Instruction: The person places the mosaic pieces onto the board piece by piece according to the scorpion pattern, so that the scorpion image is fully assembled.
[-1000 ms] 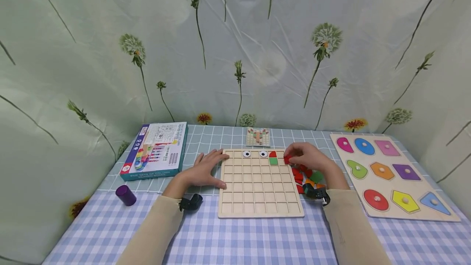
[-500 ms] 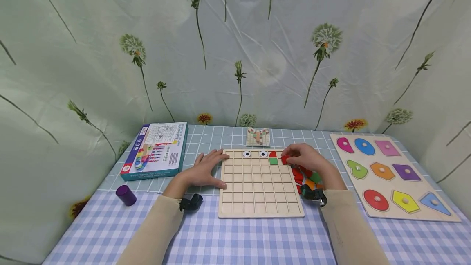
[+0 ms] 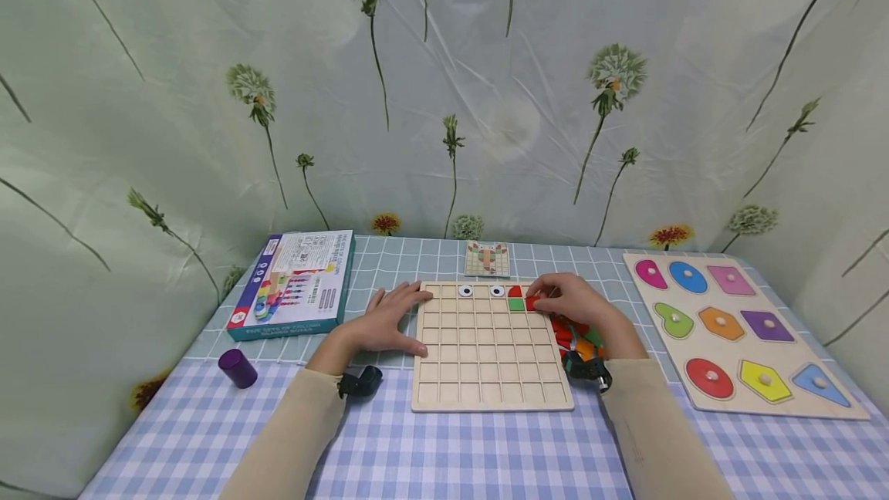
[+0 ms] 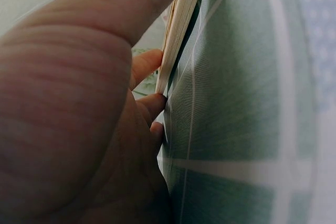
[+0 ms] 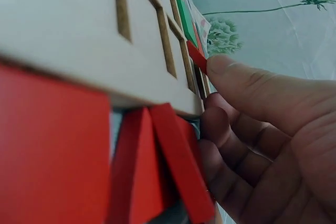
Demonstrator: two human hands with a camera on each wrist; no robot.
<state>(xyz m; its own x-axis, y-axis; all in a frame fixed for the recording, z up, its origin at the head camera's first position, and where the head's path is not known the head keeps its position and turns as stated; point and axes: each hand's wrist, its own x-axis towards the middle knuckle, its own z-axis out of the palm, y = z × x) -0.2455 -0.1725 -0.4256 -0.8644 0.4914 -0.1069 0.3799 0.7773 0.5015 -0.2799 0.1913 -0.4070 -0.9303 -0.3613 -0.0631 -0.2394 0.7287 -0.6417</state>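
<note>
Head view — left hand (image 3: 390,321) spread against board (image 3: 493,409), right hand (image 3: 582,304) pinching red tile (image 3: 532,303) — four pieces (image 3: 516,304) in, mostly bare.

Right in the middle of the table (image 3: 417,457), finding the grid board (image 3: 469,371), eye pieces (image 3: 465,291) in its back row, picture card (image 3: 487,261) just behind. Over left: box (image 3: 295,284), with cylinder (image 3: 238,368) before it. Over right: loose pieces (image 5: 181,163) beside the board, then shape puzzle (image 3: 739,347).
</note>
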